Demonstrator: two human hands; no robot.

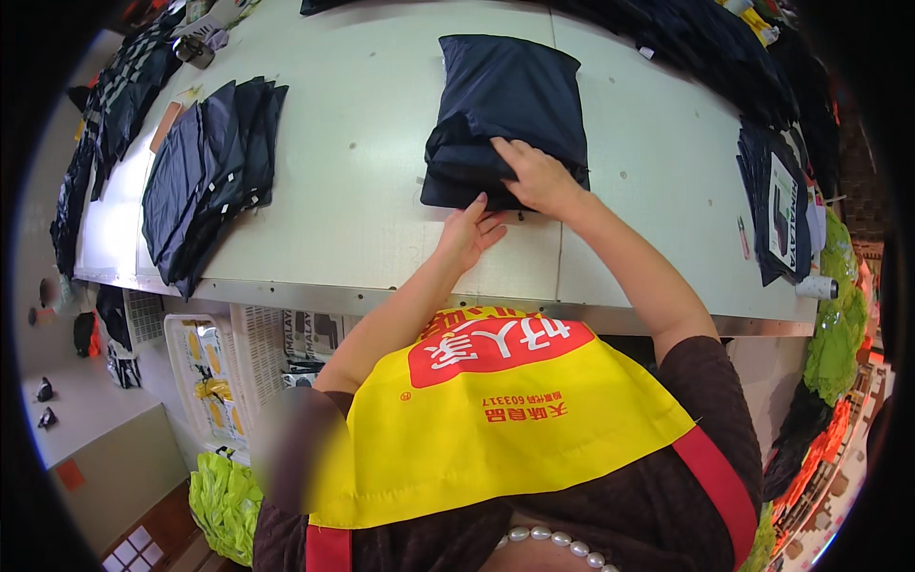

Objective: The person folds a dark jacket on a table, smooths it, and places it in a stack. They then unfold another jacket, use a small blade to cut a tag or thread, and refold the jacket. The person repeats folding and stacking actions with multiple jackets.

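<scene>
- So the dark navy folded cloth (515, 86) is laid on the pale tabletop (353, 191), just past 12 o'clock in the view, with its near part doubled over in loose layers.
- The right hand (541, 181) is set on that doubled part, toward the cloth's 5 o'clock, fingers partly stretched; whether any fabric is pinched underneath can't be told.
- The left hand (467, 238) is held at the cloth's 6 o'clock edge, loosely spread, thumb up by the hem; nothing is seen gripped, and actual contact can't be made out.
- Handling-wise, it'd be judged light, soft and floppy, kinda slippery given the sheen, not fragile but easily creased.
- Best held by the folded edge at 6 o'clock, both corners pinched through all the layers, otherwise they'd probably slide apart.
- Similar dark pieces are piled at 10 o'clock (210, 162), well apart from the hands.
</scene>
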